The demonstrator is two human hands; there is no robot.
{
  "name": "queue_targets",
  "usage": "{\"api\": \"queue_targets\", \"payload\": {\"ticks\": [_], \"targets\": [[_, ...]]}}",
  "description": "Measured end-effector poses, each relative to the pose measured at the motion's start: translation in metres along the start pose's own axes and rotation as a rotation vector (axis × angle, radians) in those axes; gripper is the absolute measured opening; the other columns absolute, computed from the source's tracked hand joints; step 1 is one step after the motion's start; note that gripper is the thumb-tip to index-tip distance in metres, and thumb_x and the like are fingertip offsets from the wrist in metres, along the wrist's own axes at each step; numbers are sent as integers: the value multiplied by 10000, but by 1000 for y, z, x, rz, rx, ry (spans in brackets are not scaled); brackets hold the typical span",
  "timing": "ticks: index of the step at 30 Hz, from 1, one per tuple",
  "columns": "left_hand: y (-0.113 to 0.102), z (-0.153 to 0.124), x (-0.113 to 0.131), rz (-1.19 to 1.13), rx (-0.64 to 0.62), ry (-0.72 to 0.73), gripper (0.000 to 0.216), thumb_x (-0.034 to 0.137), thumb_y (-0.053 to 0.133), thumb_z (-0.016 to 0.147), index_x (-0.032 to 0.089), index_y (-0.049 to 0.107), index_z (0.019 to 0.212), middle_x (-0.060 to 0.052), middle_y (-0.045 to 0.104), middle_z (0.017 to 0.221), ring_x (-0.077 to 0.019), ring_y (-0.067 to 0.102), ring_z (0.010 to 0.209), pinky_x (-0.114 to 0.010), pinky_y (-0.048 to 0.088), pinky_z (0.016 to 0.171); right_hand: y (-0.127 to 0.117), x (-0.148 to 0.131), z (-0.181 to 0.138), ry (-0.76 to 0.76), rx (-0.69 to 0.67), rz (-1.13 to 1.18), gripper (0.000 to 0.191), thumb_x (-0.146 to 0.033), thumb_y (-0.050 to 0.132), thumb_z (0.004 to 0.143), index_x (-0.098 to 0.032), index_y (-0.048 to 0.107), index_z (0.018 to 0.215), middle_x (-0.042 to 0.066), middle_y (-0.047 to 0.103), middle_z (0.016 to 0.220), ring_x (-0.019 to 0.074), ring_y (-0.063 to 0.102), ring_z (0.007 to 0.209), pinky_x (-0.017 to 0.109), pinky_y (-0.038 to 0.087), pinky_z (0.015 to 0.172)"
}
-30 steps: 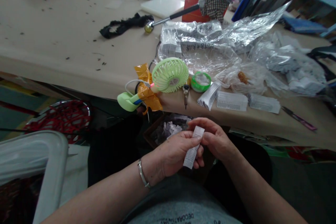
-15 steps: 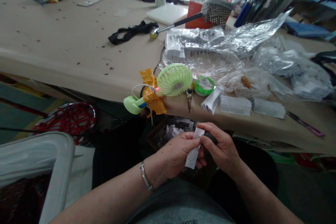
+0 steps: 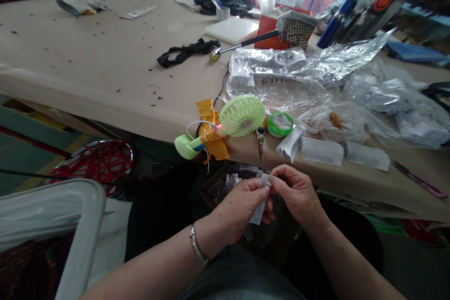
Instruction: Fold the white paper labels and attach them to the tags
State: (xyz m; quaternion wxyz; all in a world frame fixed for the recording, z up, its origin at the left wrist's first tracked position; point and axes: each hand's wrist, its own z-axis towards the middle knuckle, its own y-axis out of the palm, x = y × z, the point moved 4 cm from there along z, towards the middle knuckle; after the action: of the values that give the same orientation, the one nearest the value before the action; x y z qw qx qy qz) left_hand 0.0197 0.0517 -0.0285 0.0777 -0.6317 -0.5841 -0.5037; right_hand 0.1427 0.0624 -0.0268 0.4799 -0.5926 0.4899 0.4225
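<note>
A narrow white printed label (image 3: pixel 259 212) is pinched in my left hand (image 3: pixel 242 206), its lower end hanging below the fingers. My right hand (image 3: pixel 297 194) is closed at the label's upper end, thumb and forefinger pressed together on it. Beneath both hands sits a dark box (image 3: pixel 207 192) with white paper pieces in it. At the table edge above lie a fanned stack of labels (image 3: pixel 291 144), a stack of printed labels (image 3: pixel 321 151) and another label stack (image 3: pixel 367 155). Whether the held label is one layer or several, I cannot tell.
A green fan (image 3: pixel 242 115) is taped to the table edge, beside a pointed metal tool (image 3: pixel 260 143) jutting outward. Nearby are a green tape roll (image 3: pixel 280 124), clear plastic bags (image 3: pixel 277 89) and pink-handled snips (image 3: pixel 420 180). A white bin (image 3: pixel 94 197) stands left; a red-laced stool (image 3: pixel 93 161) is behind.
My right hand's fingers have drawn together at the label's top end, where they were more spread. The left hand keeps its grip. The whole view has shifted slightly.
</note>
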Motion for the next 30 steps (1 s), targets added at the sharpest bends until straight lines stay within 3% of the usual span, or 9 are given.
{"api": "queue_targets", "payload": {"ticks": [7, 12, 21, 30], "targets": [[-14, 1, 28, 412, 211, 359, 144, 223, 536, 805, 150, 637, 734, -3, 596, 686, -120, 517, 666, -227, 407, 646, 6, -18, 12, -134, 72, -130, 134, -282, 585, 764, -179, 585, 678, -39, 543, 569, 92, 494, 516, 198, 406, 488], [-25, 5, 37, 610, 338, 519, 169, 234, 503, 847, 169, 653, 802, 3, 634, 726, -128, 554, 694, -225, 419, 662, 9, -21, 19, -204, 111, -234, 144, -285, 577, 778, -172, 595, 690, -26, 542, 605, 96, 487, 558, 203, 401, 520], [-29, 10, 42, 806, 369, 616, 227, 245, 458, 886, 167, 646, 785, 4, 628, 698, -116, 549, 652, -213, 404, 625, 10, -24, 21, -340, 171, -356, 108, -232, 556, 802, -180, 604, 721, -23, 580, 621, 106, 524, 570, 210, 415, 552], [-30, 13, 44, 897, 400, 637, 239, 258, 450, 894, 178, 639, 772, 12, 607, 673, -109, 535, 622, -213, 378, 599, 9, -23, 25, -385, 186, -382, 110, -224, 542, 824, -189, 596, 735, -27, 572, 636, 107, 528, 590, 217, 424, 582]]}}
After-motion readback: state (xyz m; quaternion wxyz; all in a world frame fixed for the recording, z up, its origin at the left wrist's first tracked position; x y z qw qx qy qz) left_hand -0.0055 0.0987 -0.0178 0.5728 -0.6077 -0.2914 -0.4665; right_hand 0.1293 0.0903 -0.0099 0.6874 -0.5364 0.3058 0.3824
